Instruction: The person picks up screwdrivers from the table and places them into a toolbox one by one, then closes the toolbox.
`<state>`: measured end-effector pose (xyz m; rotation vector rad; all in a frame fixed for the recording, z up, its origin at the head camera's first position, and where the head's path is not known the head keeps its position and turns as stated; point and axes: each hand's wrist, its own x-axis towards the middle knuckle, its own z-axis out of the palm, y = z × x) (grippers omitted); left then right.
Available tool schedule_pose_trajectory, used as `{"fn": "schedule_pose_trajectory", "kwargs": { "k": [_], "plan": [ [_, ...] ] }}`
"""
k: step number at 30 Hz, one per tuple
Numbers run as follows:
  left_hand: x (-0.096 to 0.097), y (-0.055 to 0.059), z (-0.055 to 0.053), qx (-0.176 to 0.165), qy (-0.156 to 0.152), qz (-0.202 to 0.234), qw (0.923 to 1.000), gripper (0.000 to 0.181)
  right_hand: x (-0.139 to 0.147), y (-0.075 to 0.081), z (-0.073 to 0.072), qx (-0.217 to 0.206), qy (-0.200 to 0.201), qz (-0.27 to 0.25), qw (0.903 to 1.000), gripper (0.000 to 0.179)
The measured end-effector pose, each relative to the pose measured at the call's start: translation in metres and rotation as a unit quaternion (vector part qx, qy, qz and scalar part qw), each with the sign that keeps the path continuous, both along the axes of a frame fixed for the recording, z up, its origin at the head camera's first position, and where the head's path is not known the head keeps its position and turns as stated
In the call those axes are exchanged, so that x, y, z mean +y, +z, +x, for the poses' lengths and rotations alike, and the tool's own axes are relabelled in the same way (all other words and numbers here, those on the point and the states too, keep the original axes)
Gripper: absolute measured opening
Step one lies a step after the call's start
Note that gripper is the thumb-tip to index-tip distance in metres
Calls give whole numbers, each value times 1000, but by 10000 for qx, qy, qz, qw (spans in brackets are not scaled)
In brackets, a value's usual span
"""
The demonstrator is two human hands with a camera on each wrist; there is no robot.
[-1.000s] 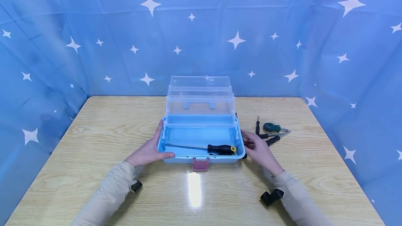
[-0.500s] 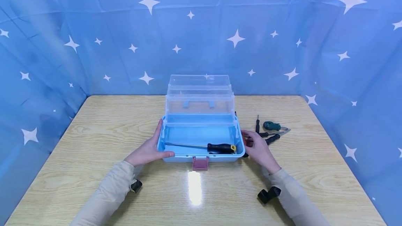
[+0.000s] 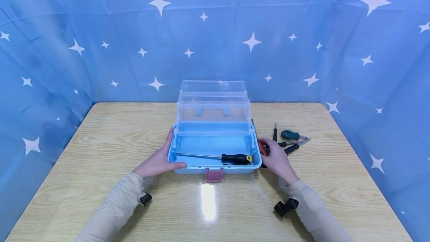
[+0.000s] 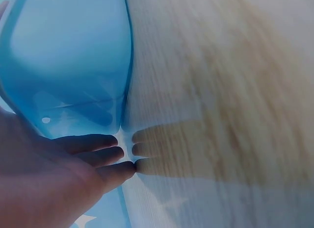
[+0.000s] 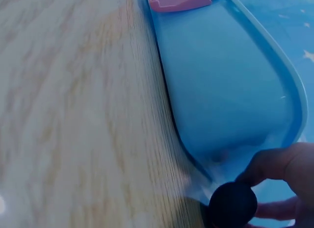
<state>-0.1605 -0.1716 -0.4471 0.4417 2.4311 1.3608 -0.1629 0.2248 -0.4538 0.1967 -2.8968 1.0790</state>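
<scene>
My left hand [image 3: 158, 161] rests on the front left corner of a light blue toolbox [image 3: 191, 171], its thumb at the front rim. In the left wrist view its straight fingers [image 4: 117, 173] lie along the outer wall. Beside the toolbox's right end, my right hand [image 3: 277, 160] grips an orange and black screwdriver [image 3: 262, 148], partly hidden by the hand. The round black handle end [image 5: 233, 206] shows between thumb and fingers in the right wrist view. Inside the toolbox lies a long screwdriver [image 3: 236, 159] with a black and yellow handle.
The toolbox's clear lid [image 3: 215, 113] stands raised at the back; a pink latch [image 3: 214, 176] hangs in front. Right of my right hand lie a green-handled screwdriver [image 3: 290, 135], a small black screwdriver [image 3: 275, 135] and other black-handled tools [image 3: 291, 149].
My right hand has shifted slightly left, closer to the toolbox. More of the screwdriver's orange handle and shaft shows beside the box. The left hand and the toolbox stay in place.
</scene>
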Motion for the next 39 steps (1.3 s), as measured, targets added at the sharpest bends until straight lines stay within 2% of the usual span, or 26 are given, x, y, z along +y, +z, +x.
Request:
{"fn": "schedule_pose_trajectory", "kwargs": {
  "k": [9,18,24,32,39],
  "plan": [
    [1,1,2,-10,17,-111,9999,124,-5,2,-3,-115,-299,402,9987,50],
    [0,0,2,0,14,-109,9999,124,-3,2,-3,-173,-311,368,9987,52],
    [-1,-2,2,-18,24,-64,10000,125,3,10,1,-204,-309,385,9986,51],
    [-2,-2,0,-13,40,-50,10000,124,6,20,3,-111,-594,330,9976,43],
    [-1,-1,1,3,29,-149,9999,124,11,18,0,-33,-749,272,9968,40]
  ]
}}
